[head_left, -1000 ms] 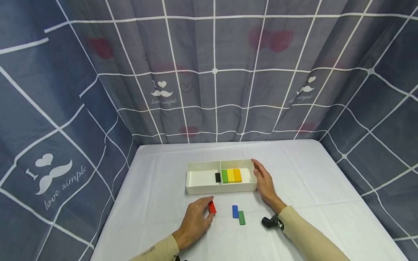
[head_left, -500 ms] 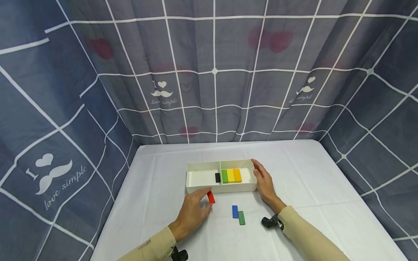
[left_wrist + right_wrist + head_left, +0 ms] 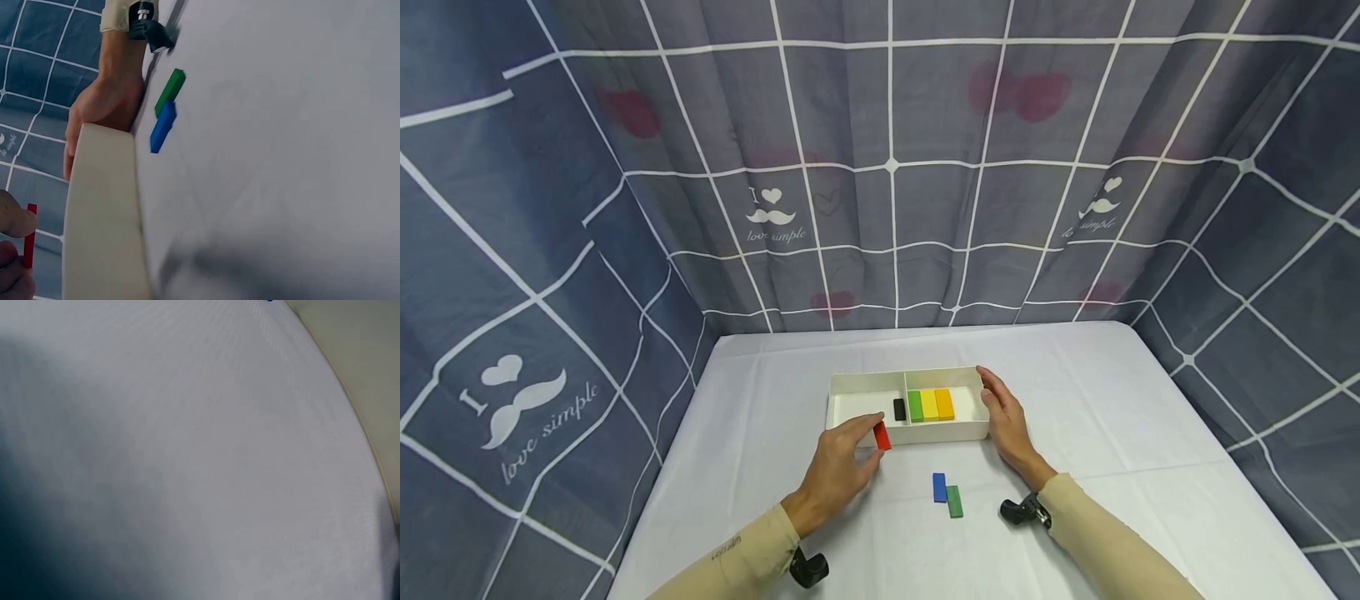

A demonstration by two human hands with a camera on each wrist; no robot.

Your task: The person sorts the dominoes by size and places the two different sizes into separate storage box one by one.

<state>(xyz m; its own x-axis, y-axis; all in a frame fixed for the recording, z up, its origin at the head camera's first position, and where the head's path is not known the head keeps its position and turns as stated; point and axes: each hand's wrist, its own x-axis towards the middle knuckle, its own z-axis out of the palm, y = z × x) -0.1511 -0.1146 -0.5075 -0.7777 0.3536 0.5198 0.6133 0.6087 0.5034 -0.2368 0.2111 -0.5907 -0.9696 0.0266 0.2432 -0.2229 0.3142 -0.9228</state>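
On our worktop [image 3: 752,433], left fingers [image 3: 859,427] pinch one red block [image 3: 882,436], right fingers [image 3: 996,386] hold one tray [image 3: 853,405]; only head view shows four blocks [image 3: 929,405] inside.

- Up in the fingers now: a red block [image 3: 882,436], flat and oblong, pinched by the left hand [image 3: 833,471] and held tilted near the front wall of the box's left compartment.
- The long, shallow white box [image 3: 861,406], split in two by a divider, is gripped at its right end by the right hand [image 3: 1011,427].
- Inside, a black block [image 3: 899,409] is seen left of the divider; right of it, green [image 3: 915,406], yellow [image 3: 929,405] and orange-yellow blocks [image 3: 944,405] are lined up.
- Out front, a blue block [image 3: 939,487] and a dark green block [image 3: 954,502] are laid flat, offset, on the tabletop [image 3: 760,400].
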